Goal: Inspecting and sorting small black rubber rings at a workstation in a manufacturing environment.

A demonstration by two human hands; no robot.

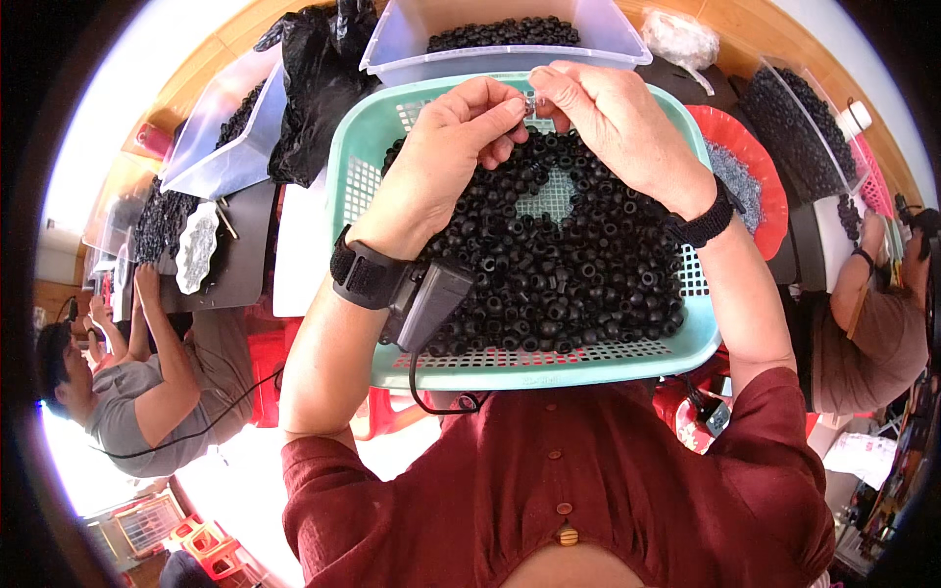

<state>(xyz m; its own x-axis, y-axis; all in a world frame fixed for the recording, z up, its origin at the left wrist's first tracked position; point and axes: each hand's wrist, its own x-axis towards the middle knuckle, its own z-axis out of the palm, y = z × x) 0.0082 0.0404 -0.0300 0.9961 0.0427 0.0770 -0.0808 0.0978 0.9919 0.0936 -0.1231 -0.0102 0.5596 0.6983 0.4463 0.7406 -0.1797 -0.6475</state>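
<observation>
Dark bench point(253, 230) surfaces show to either side of the grip. Left grip point(446, 137): thumb and fingertips pinched together on one side of a small shiny piece point(530, 104). Right grip point(629, 122): likewise pinched, on its other side. The piece sits between the two, above the basket; its exact form is too small to tell. Directly below the grip, loose black parts point(549, 284), round and hollow, lie heaped in a green basket point(534, 377). Left of the grip: a black plastic bag point(319, 93). Right of the grip: a red dish point(774, 186) of small grey pieces point(733, 181). Just beyond the grip: a clear tub point(505, 71) containing black items. Well apart, left: a seated person point(142, 416) in grey.
</observation>
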